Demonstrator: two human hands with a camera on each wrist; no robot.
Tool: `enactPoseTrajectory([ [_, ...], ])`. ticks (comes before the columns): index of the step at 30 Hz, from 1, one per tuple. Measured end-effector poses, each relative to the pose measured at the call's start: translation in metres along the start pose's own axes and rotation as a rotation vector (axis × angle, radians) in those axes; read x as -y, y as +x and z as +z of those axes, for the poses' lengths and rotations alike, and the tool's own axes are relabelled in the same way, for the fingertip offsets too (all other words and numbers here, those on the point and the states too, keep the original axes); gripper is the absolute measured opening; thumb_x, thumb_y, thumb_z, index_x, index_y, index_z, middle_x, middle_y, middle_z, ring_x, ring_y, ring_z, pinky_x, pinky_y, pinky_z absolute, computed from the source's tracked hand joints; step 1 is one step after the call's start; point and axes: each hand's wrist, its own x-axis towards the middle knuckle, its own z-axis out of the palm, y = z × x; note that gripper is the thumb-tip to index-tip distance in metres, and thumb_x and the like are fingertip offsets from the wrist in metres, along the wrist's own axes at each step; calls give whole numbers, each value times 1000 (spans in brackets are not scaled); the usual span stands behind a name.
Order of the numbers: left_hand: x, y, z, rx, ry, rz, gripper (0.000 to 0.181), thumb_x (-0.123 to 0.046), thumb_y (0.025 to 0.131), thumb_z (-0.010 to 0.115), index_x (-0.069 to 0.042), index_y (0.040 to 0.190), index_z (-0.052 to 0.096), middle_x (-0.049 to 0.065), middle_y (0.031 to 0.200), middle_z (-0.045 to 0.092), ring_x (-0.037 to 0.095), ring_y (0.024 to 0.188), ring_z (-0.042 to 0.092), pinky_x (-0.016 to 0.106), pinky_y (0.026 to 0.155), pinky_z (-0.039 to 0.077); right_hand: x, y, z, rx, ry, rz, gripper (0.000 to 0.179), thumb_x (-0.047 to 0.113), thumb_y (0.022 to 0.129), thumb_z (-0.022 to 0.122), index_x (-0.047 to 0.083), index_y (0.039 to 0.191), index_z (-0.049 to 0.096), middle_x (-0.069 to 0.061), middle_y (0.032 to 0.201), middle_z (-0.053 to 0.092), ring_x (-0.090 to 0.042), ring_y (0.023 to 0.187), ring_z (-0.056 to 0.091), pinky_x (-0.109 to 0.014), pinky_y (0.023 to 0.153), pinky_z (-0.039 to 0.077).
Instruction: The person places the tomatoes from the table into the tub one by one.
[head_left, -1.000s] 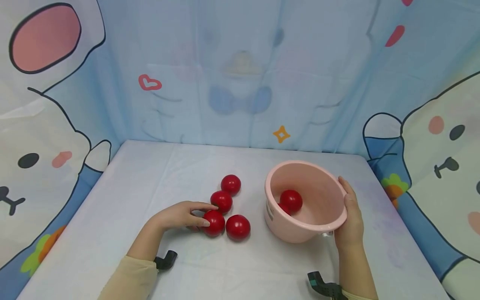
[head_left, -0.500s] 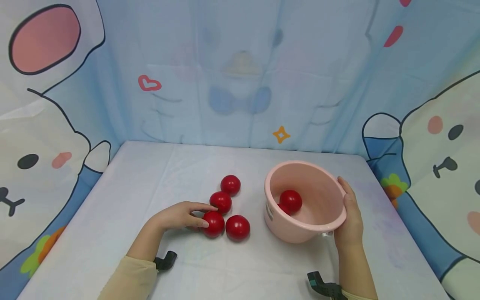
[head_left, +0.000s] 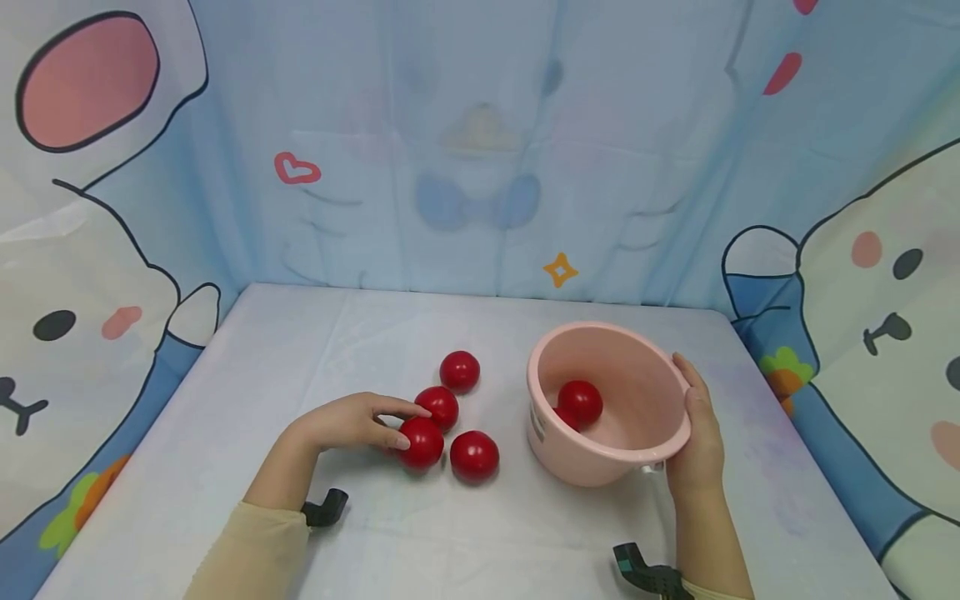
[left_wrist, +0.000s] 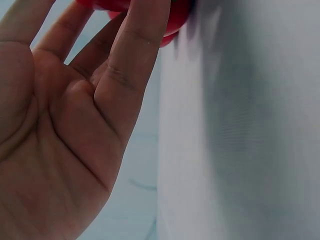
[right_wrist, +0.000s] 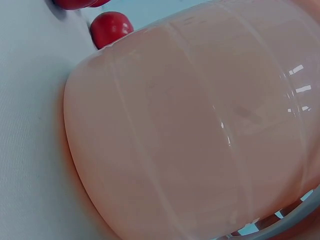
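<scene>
In the head view, my left hand [head_left: 352, 427] has its thumb and fingers around a glossy red ball [head_left: 422, 444], tomato-like in look. Part of this ball shows beyond the fingers at the top of the left wrist view. A second red ball [head_left: 438, 407] sits right at the index fingertip. Two more, a near red ball [head_left: 475, 457] and a far red ball [head_left: 460, 372], lie on the cloth. My right hand [head_left: 697, 442] holds the pink bucket [head_left: 645, 383] by its right side, fingers along the outer wall below the rim. Two red balls [head_left: 581, 403] lie inside, one mostly hidden.
A white cloth [head_left: 360, 333] covers the table. Behind it hangs a blue printed curtain [head_left: 480, 125] with cartoon figures at both sides. The bucket's pale handle [right_wrist: 300, 215] hangs at the lower right of the right wrist view.
My left hand and the ball it holds have shifted slightly left and up. The ball beside it has moved a little left too. The right hand and bucket look still.
</scene>
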Motion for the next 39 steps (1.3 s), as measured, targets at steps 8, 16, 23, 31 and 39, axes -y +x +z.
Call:
enactPoseTrajectory([
  [8, -24, -6, -23, 96, -38, 9, 44, -37, 85, 77, -45, 125, 64, -4, 132, 59, 17, 96, 70, 37, 91, 56, 2, 1, 0, 4, -20, -9, 48, 48, 104, 35, 43, 151, 33, 12, 159, 32, -12, 136, 38, -15, 80, 55],
  [16, -55, 5, -51, 123, -53, 94, 46, -34, 88, 73, -39, 132, 61, -3, 126, 64, 21, 101, 70, 39, 94, 55, 0, 1, -3, -1, -32, -13, 48, 48, 104, 34, 43, 151, 33, 11, 159, 33, -13, 133, 39, -16, 73, 56],
  [23, -87, 23, -71, 137, -67, 122, 47, -32, 89, 72, -41, 134, 59, -2, 126, 65, 25, 102, 71, 39, 95, 55, -1, 2, -4, 1, -47, -19, 48, 49, 104, 34, 44, 151, 32, 12, 160, 31, -16, 139, 35, -13, 83, 54],
  [31, -127, 47, -82, 158, -64, 158, 46, -33, 90, 71, -41, 134, 59, -3, 130, 62, 25, 107, 69, 38, 93, 57, -1, 2, -4, 19, -78, -28, 47, 51, 104, 30, 46, 151, 31, 14, 161, 28, -15, 147, 29, -8, 91, 48],
  [39, -170, 78, -77, 198, -68, 200, 46, -34, 90, 72, -39, 134, 60, 0, 124, 66, 24, 107, 69, 41, 95, 56, -1, 0, -1, 9, -104, -20, 48, 52, 104, 31, 46, 151, 31, 14, 161, 28, -16, 149, 27, -7, 94, 45],
])
